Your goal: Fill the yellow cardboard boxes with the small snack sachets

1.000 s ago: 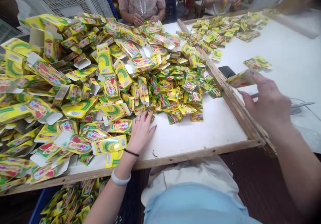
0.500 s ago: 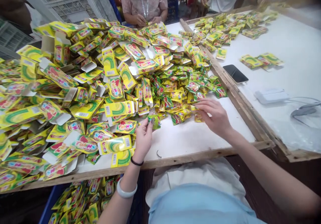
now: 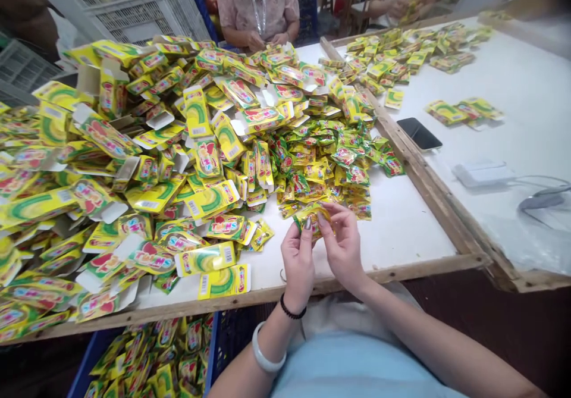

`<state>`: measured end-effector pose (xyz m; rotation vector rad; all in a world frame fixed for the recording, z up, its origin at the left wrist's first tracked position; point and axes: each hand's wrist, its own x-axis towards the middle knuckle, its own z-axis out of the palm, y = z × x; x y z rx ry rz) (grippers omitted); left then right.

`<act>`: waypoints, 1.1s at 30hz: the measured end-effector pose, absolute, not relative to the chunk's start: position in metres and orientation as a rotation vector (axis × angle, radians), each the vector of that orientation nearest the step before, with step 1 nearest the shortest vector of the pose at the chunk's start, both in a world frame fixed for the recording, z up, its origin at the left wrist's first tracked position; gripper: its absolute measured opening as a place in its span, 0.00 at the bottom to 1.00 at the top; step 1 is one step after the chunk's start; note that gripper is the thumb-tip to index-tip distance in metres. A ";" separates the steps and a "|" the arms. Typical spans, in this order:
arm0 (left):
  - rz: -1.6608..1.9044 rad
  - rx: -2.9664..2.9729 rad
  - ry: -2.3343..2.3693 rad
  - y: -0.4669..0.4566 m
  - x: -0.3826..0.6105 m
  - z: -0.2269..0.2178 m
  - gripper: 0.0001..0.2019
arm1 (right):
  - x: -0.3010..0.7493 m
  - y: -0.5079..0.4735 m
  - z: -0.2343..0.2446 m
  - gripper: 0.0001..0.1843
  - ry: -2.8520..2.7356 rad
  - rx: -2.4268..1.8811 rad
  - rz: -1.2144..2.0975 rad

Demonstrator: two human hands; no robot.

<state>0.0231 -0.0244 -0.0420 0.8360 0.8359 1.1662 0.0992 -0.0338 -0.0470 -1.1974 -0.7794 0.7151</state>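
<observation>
My left hand and my right hand meet over the near part of the white table. Both pinch a small bunch of yellow-green sachets between the fingertips. Just beyond the hands lies a heap of the same loose sachets. To the left spreads a large pile of yellow cartons, many with open flaps. A flat carton lies by the table's front edge, left of my left hand.
A black phone, a white box and a few cartons lie on the adjoining table to the right, past a wooden rail. A blue bin of cartons sits below left. Two people work at the far side.
My right hand came back from the right-hand table to the sachet heap, then toward me. My left hand lifted off the table. Both now hold sachets together near the front edge.
</observation>
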 end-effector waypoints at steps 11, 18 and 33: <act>0.910 2.418 1.352 0.033 -0.068 -0.021 0.24 | 0.163 -0.047 -0.043 0.11 -1.180 -1.177 1.351; 0.664 2.729 1.627 0.108 -0.127 -0.040 0.30 | 0.169 -0.050 -0.043 0.11 -0.974 -1.171 1.379; 0.461 1.302 0.686 -0.006 -0.028 -0.003 0.31 | 0.158 -0.041 0.020 0.12 -1.000 -0.981 1.202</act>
